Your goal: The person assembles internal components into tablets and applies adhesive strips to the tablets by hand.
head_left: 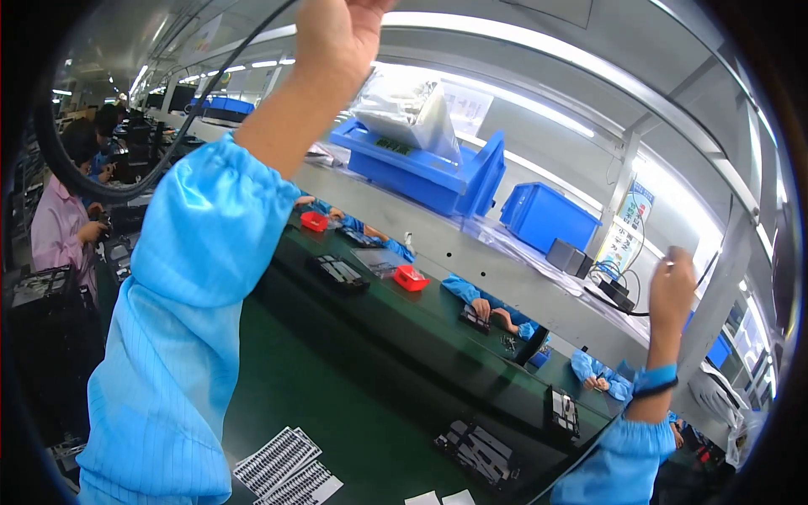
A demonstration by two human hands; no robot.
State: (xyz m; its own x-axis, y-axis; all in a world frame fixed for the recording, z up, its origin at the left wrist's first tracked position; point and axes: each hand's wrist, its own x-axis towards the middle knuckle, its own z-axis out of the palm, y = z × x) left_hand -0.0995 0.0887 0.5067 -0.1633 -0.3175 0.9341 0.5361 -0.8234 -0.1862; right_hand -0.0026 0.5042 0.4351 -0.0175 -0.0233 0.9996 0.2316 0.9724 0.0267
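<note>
Both my arms are raised, in light blue sleeves. My left hand [337, 34] is high at the top edge, closed in a fist; a black cable [126, 192] sweeps down from it in a wide loop to the left. My right hand [672, 290] is up at the right, fingers pinched on a thin black cable end near the shelf. A black band sits on that wrist. Another stretch of black cable [581, 465] runs diagonally below my right sleeve.
A green conveyor belt [353, 396] runs below with black part trays [338, 273], red small trays [411, 278] and striped label sheets [286, 467]. Blue bins [543, 215] stand on the shelf. Co-workers' blue-sleeved hands [492, 313] work across the belt; a person in pink [55, 227] is at left.
</note>
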